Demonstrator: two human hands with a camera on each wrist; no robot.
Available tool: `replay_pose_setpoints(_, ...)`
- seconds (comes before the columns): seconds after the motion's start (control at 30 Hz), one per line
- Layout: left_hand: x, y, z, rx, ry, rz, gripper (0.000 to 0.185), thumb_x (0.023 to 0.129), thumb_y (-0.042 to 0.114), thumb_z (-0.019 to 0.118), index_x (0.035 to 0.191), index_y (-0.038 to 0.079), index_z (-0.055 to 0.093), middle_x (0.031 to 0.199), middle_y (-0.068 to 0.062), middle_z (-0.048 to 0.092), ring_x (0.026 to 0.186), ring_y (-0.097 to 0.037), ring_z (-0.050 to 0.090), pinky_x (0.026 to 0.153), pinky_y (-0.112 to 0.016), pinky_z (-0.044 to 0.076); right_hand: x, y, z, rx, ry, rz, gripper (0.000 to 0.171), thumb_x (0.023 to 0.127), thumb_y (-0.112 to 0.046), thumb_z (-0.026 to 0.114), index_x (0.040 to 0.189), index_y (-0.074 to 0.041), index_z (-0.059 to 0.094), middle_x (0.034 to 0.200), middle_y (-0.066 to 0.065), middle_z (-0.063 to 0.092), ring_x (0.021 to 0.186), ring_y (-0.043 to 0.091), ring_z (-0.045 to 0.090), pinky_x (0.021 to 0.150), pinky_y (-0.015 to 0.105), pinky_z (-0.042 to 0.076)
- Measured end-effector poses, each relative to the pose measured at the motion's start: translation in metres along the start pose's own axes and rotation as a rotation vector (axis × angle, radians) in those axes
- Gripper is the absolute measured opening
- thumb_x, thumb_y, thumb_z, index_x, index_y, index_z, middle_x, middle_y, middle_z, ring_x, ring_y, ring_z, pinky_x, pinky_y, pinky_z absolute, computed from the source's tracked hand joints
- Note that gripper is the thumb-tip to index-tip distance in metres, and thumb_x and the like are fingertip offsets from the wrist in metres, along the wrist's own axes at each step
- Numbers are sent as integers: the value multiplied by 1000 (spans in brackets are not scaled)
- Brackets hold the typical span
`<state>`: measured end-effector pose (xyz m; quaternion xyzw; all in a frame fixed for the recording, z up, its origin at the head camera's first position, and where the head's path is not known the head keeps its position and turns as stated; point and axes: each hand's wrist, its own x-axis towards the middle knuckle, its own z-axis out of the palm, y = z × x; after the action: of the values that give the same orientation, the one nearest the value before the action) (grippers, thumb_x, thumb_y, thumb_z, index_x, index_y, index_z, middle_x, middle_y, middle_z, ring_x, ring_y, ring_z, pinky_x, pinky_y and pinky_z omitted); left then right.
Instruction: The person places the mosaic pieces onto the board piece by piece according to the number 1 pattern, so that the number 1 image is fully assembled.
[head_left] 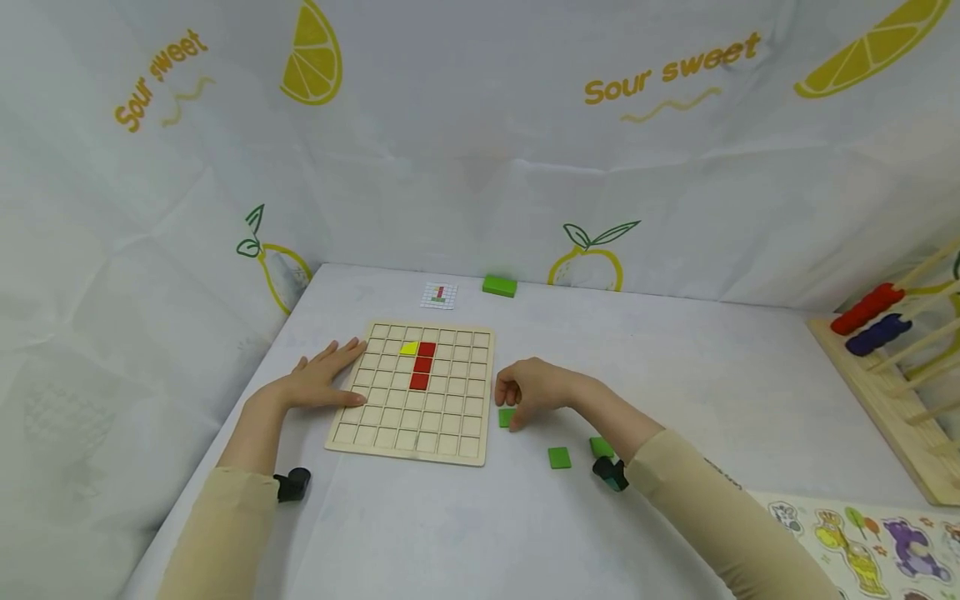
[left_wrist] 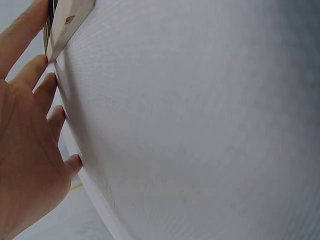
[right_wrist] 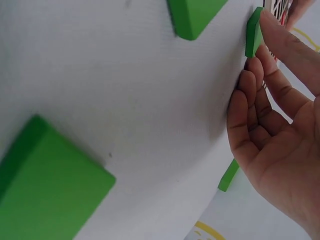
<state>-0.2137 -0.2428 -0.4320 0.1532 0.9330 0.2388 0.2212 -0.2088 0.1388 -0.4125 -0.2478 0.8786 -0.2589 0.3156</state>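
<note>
**Right hand on a green tile beside the grid board**

A small green square tile [head_left: 507, 417] lies on the white table [head_left: 675, 375], just off the right edge of the wooden grid board [head_left: 416, 392], near its near-right corner. The right hand [head_left: 536, 392] is curled over it, fingertips down on the tile; in the right wrist view the fingers [right_wrist: 280, 55] lie close together with the index tip pressing the tile's [right_wrist: 253, 32] edge, the tile tilted up off the cloth. Whether the thumb is also on it cannot be told.

The left hand [head_left: 326, 383] lies flat, fingers straight and slightly spread, on the table at the board's left edge, fingertips touching the frame; the left wrist view shows the fingers [left_wrist: 42, 85] against the board's edge [left_wrist: 67, 22].

On the board a yellow piece [head_left: 409, 348] sits in the second row from the far side, with three red tiles [head_left: 422, 365] in a column just right of it, running nearward.

Two more green tiles lie near the right forearm: one [head_left: 558, 457] to the near right of the held tile, another [head_left: 602, 447] just beside the wrist. A green block [head_left: 499, 286] and a small pattern card [head_left: 439, 295] lie at the far side of the table. A wooden bead frame [head_left: 892, 367] stands far right, and an animal puzzle [head_left: 862, 542] lies at the near right.
</note>
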Motion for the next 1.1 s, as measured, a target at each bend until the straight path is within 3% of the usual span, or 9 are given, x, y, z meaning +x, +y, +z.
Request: replay_pose_setpoints(1.1,1,-2,1,6,3,-5,102,83,53,71,160,14,16,168,-16,11,154,-46,1,113,-78,-3,-1,1,5,-28,51,-9,26,72,-8,86,86,-13,64,84,-1,61,79,13,53,72,24,46)
